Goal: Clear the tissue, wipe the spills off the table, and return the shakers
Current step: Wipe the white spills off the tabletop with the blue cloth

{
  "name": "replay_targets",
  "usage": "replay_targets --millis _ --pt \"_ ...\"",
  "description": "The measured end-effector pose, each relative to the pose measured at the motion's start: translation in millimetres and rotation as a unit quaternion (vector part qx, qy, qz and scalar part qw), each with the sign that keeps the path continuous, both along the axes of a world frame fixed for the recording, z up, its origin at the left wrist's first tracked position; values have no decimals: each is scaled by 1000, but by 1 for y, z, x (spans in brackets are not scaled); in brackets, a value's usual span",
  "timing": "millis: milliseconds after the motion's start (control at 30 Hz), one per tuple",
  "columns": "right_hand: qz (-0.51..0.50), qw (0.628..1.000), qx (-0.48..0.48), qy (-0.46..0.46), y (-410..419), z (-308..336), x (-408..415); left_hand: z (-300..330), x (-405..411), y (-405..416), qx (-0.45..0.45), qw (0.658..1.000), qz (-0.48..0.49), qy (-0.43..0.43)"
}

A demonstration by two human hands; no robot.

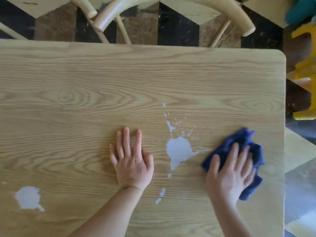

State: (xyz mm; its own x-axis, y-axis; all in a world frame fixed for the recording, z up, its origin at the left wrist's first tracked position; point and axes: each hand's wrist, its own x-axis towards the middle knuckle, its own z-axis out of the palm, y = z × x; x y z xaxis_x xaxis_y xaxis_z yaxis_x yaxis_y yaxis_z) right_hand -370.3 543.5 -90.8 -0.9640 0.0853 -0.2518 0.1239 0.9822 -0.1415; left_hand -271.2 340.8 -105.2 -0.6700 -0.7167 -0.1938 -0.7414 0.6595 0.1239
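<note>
A white spill (178,150) with splashes spreads over the middle of the wooden table (102,79). A second white puddle (28,197) lies near the front left. My right hand (230,173) presses flat on a crumpled blue cloth (239,142) just right of the middle spill, near the table's right edge. Left of that spill, my left hand (131,158) rests palm down on the bare wood with fingers apart and nothing in it. No tissue or shakers are in view.
Two pale wooden chairs (171,7) stand beyond the table's far edge on a patterned floor. A yellow plastic object (304,71) sits off the right side. The table's rounded right corner (282,53) is close to the cloth.
</note>
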Motion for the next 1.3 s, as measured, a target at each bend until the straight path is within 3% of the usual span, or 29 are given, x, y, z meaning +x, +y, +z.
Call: replay_targets --millis 133,267,467,633,867,1033,1133,1300 --pt "164 986 13 -21 -16 -3 23 0 2 2 -9 1000 1 6" --pt "274 961 10 24 -42 -6 -42 0 -1 0 -5 1000 3 -1" --pt "277 958 -54 50 -145 -16 -176 -1 -1 1 -17 1000 6 2" --pt "334 939 -63 58 -177 -17 -161 -1 0 3 -18 1000 8 0" --pt "532 843 -76 9 -123 -9 -62 3 -2 4 -5 999 29 30" --pt "550 832 -54 -39 -35 -2 6 3 -1 3 -3 999 26 34" --pt "588 806 -35 -52 14 -1 37 3 -2 3 -13 999 22 27" --pt "648 759 -43 -44 33 -5 12 3 -3 3 -20 999 18 22"
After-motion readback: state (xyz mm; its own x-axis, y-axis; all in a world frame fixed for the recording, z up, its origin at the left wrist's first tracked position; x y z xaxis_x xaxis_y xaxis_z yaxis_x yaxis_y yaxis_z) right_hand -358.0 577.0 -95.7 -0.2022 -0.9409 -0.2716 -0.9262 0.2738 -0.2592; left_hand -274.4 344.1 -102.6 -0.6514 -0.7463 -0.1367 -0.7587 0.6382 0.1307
